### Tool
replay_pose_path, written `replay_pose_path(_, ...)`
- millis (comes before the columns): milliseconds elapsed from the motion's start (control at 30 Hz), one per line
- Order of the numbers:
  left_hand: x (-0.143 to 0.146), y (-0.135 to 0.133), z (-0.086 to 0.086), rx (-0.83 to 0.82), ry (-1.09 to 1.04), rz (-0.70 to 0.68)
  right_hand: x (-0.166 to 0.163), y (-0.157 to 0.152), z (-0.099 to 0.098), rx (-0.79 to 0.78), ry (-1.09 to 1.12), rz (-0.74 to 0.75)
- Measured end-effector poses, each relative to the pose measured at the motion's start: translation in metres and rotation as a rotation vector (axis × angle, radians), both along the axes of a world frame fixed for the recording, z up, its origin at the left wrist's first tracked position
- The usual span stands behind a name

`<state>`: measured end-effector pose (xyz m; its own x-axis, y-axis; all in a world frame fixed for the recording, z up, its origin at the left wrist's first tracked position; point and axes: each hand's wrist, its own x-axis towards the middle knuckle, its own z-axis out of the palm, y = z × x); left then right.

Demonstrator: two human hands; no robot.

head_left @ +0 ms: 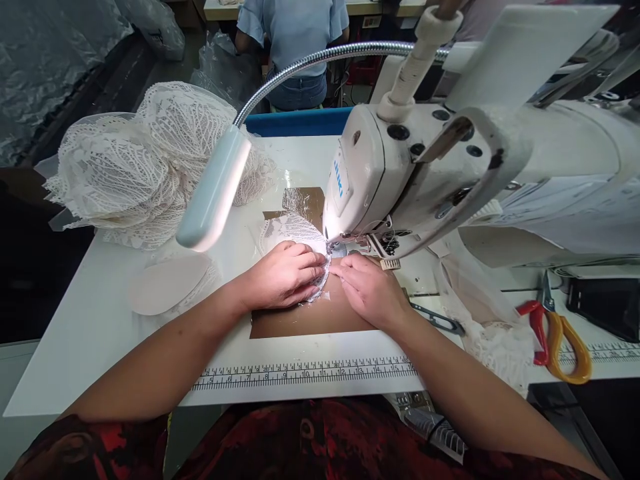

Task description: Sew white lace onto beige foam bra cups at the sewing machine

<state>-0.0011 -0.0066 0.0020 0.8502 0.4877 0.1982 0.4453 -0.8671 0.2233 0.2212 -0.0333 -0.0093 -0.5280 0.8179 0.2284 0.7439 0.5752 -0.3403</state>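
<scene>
My left hand (283, 277) lies flat, palm down, on a small piece of white lace (293, 230) just in front of the needle of a white sewing machine (400, 180). My right hand (367, 287) rests beside it with curled fingers, pinching the lace edge near the presser foot (337, 252). The two hands nearly touch. Under them the lace runs back over a brown patch (310, 319) of the white table (90, 320).
A big heap of white lace pieces (145, 163) sits at the left, a pale oval pad (167, 283) in front of it. A gooseneck lamp (215, 190) hangs over the table. Thread snips (440, 320), red-and-yellow scissors (557, 333), more lace (495, 340) lie right. Another person (295, 47) sits beyond.
</scene>
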Motion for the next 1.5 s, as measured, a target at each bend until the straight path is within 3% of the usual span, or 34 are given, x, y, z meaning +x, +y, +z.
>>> replay_pose_path(200, -0.001, 0.001, -0.001, -0.039, -0.018, 0.028, 0.001, -0.001, 0.0, 0.096, -0.061, 0.07)
replay_pose_path(433, 0.001, -0.002, 0.0, 0.009, 0.024, 0.02, 0.002, -0.005, 0.0, 0.079, -0.155, 0.082)
replay_pose_path(667, -0.001, -0.003, 0.0, 0.059, 0.112, 0.019, -0.001, -0.008, 0.001, 0.104, -0.2, 0.051)
replay_pose_path(1133, 0.005, -0.003, -0.001, 0.088, 0.082, 0.111, -0.009, -0.001, 0.001, 0.122, -0.264, -0.1)
replay_pose_path(1400, -0.005, -0.004, 0.022, -0.066, 0.106, 0.072, -0.005, -0.002, -0.002, 0.116, -0.174, -0.146)
replay_pose_path(1500, -0.005, -0.004, 0.021, -0.083, 0.072, 0.071, -0.006, -0.002, -0.001, 0.098, -0.084, -0.098)
